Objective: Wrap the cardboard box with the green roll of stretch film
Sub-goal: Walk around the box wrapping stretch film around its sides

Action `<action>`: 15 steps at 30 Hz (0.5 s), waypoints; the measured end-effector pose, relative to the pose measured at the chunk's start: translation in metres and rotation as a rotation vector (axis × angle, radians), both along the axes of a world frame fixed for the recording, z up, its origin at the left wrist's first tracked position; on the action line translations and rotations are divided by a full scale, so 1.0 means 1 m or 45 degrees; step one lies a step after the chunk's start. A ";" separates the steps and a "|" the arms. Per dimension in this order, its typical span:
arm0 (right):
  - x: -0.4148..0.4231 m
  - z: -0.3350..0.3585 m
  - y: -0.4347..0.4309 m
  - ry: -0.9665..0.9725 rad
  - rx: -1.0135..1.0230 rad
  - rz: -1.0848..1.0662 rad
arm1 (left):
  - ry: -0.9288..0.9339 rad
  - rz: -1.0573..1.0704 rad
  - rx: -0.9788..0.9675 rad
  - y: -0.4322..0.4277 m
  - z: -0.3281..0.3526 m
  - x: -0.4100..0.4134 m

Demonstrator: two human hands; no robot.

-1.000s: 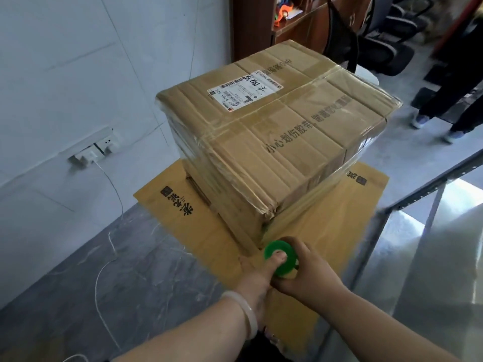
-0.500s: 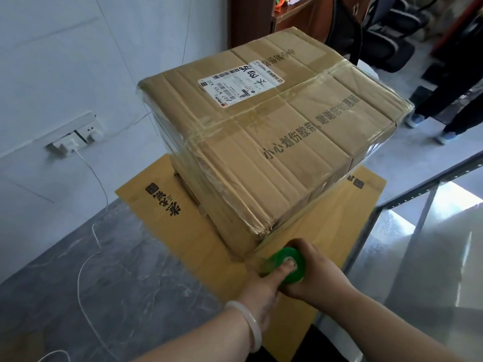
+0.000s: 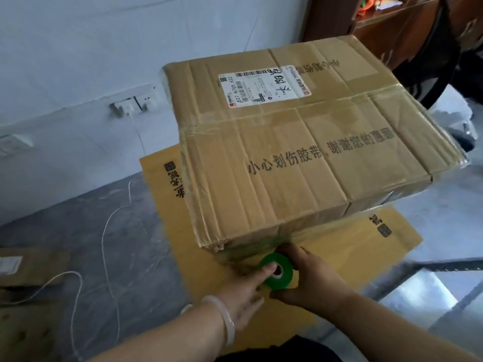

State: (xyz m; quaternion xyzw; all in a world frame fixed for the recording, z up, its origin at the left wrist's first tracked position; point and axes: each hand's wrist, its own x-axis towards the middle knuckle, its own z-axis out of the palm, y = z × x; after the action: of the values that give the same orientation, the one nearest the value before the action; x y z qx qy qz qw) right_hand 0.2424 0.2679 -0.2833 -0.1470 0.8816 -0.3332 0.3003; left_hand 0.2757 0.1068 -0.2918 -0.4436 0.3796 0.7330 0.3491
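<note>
Low in the middle of the frame, both hands meet at the green roll of stretch film (image 3: 277, 269), held just below the near bottom edge of the cardboard box (image 3: 300, 158). The left hand (image 3: 243, 291) has a finger pushed into the roll's core, its other fingers spread loosely; the right hand (image 3: 311, 278) has its fingers curled around the roll from the right side. A thin band of film runs from the roll up to the box's lower edge. Compared with a second ago, the box looms larger and is seen more from above, and the roll has shifted rightwards along the near side, away from the corner it was hugging. I'd judge a fresh pass along the bottom is under way, with film already glinting on the box's sides. The box sits on a flat yellow cardboard sheet (image 3: 339, 246), with a white cable (image 3: 104, 231) trailing over the grey floor at left.
</note>
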 end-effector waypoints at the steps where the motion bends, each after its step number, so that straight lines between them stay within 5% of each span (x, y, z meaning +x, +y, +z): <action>1: -0.002 0.000 0.001 0.039 0.025 0.045 | 0.009 0.014 -0.001 0.002 0.003 0.001; 9: -0.014 -0.005 0.014 0.013 0.007 0.414 | 0.102 0.125 -0.150 0.010 -0.005 0.006; 15: -0.018 -0.005 0.009 -0.057 -0.059 0.328 | 0.093 0.205 -0.118 0.015 -0.016 0.009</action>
State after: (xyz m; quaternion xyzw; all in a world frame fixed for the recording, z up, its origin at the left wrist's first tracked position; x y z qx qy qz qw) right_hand 0.2241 0.2772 -0.2878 -0.2586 0.8404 -0.3155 0.3569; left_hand 0.2848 0.1219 -0.3077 -0.4615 0.3887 0.7559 0.2541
